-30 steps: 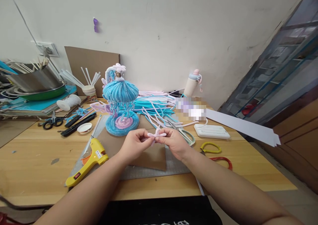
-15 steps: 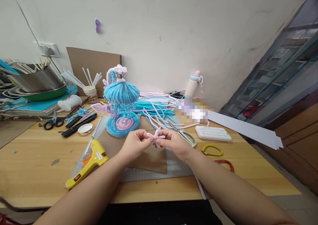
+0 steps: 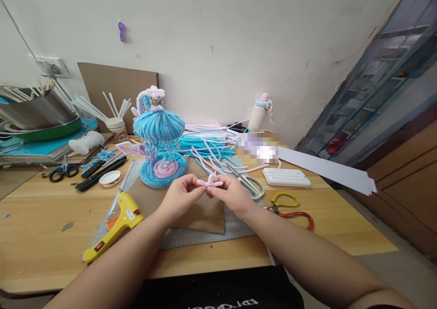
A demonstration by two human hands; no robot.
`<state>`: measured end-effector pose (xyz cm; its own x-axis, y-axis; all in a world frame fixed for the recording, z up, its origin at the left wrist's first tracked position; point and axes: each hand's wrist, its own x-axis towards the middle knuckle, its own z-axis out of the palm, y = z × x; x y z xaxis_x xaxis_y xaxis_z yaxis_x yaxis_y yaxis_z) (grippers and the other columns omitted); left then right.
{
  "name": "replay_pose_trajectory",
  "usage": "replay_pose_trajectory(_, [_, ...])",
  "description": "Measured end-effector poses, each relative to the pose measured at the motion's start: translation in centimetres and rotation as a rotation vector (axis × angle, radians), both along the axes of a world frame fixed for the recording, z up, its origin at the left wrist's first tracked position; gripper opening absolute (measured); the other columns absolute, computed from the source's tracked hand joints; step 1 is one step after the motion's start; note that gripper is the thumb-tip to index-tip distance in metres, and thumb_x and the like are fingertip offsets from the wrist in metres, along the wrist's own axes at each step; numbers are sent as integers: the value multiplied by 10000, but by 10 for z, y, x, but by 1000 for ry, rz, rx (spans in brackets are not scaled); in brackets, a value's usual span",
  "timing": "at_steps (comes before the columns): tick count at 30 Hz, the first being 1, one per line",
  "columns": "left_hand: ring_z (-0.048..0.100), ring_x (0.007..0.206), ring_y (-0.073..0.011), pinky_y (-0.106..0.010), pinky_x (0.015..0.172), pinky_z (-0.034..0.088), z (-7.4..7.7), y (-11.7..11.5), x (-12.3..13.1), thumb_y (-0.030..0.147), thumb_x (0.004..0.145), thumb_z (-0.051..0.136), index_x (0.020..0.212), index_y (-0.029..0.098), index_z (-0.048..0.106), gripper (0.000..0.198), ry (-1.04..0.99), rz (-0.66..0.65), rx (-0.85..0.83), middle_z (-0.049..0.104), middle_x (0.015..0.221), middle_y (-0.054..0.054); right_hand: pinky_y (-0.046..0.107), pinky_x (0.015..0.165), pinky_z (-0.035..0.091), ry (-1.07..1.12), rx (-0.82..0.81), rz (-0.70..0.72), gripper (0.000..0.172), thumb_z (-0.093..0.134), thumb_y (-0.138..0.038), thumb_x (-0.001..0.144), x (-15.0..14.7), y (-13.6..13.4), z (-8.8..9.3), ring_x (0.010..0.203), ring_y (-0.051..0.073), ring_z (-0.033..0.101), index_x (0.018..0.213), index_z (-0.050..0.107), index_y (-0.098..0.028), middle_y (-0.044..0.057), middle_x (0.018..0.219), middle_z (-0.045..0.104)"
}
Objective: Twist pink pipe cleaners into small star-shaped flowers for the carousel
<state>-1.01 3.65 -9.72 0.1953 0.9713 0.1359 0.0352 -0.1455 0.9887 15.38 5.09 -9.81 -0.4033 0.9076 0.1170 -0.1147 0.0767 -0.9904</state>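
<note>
Between my two hands is a small pale pink pipe-cleaner flower (image 3: 210, 182) with several looped petals. My left hand (image 3: 184, 194) pinches its left side between thumb and fingers. From the other side, my right hand (image 3: 233, 195) pinches it with thumb and forefinger. Both hands are just above a brown cardboard sheet (image 3: 201, 216) on a grey cutting mat (image 3: 239, 225). Behind my left hand stands a blue and pink pipe-cleaner jellyfish (image 3: 159, 126) on a round coiled base. Scissors with pale green handles (image 3: 254, 187) lie just beyond my right hand.
A yellow glue gun (image 3: 118, 227) lies on the left. Red-and-yellow-handled scissors (image 3: 295, 215) and a white power bank (image 3: 287, 177) are on the right. Blue, pink and white pipe cleaners (image 3: 208, 145) are piled behind, near a bottle (image 3: 259, 113).
The flower has tipped, so its petals now show more edge-on. Both hands keep their pinch on it. The whole view has shifted slightly, with things appearing further left.
</note>
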Motion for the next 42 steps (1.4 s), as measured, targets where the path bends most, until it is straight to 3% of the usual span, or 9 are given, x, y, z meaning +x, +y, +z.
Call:
replay_pose_trajectory(4, [659, 694, -174, -254, 630, 479, 1, -2, 1, 301, 747, 625, 681, 166, 564, 162, 135, 18, 47, 698, 692, -30, 284, 678, 411, -75, 52, 97, 204, 656, -350, 728, 3, 2, 0, 661, 139, 545, 671, 577, -171, -7, 645, 589])
replay_pose_trajectory(10, [580, 632, -138, -224, 567, 423, -6, -4, 1, 312, 754, 611, 718, 164, 616, 152, 354, 246, 220, 649, 687, -13, 279, 655, 393, -193, 154, -205, 196, 653, -367, 739, 0, 5, -14, 703, 161, 539, 738, 642, -171, 24, 729, 618])
replay_pose_trajectory(15, [541, 577, -123, -219, 529, 400, -6, -10, 7, 341, 756, 611, 683, 157, 596, 199, 260, 286, 116, 609, 638, -2, 266, 584, 351, -200, 252, -331, 175, 686, -341, 702, -6, 2, -17, 629, 143, 477, 665, 620, -183, 2, 667, 549])
replay_pose_trajectory(20, [564, 545, -128, -233, 529, 438, -7, -15, 18, 347, 767, 604, 784, 152, 651, 201, 130, 266, 45, 636, 654, -15, 268, 597, 347, -38, 60, -310, 183, 697, -349, 686, -9, 0, -15, 603, 132, 454, 635, 635, -184, -9, 613, 551])
replay_pose_trajectory(26, [610, 688, -159, -251, 636, 464, -8, -14, 15, 269, 789, 580, 821, 188, 685, 137, 259, 283, 271, 682, 769, -44, 252, 583, 361, 198, -292, -68, 220, 749, -354, 634, -8, -2, -9, 600, 113, 498, 654, 662, -153, 13, 636, 596])
replay_pose_trajectory(31, [592, 705, -152, -246, 632, 450, -4, -13, 11, 219, 790, 571, 808, 201, 684, 116, 364, 285, 396, 669, 795, -43, 250, 596, 382, 267, -355, -39, 227, 774, -344, 612, -8, -4, -5, 600, 104, 510, 651, 678, -142, 2, 607, 578])
replay_pose_trajectory(35, [618, 745, -168, -267, 675, 472, -4, -12, 12, 271, 763, 620, 784, 179, 684, 114, 242, 283, 272, 686, 843, -59, 278, 679, 424, 322, -348, -42, 217, 773, -322, 626, -9, -4, -9, 653, 113, 532, 744, 703, -154, 21, 715, 625])
replay_pose_trajectory(39, [645, 743, -184, -292, 712, 491, -2, -7, 11, 318, 722, 663, 739, 157, 658, 162, -53, 149, -17, 697, 778, -54, 283, 694, 425, 322, -334, -20, 207, 767, -318, 638, -7, -2, -11, 673, 119, 536, 768, 701, -171, 13, 723, 626])
replay_pose_trajectory(42, [618, 661, -142, -243, 622, 470, 2, -4, 6, 328, 697, 684, 735, 150, 643, 186, -124, 60, -174, 684, 716, -38, 277, 676, 416, 290, -315, 5, 222, 764, -339, 642, -6, -2, -10, 663, 115, 530, 767, 705, -164, 16, 721, 628])
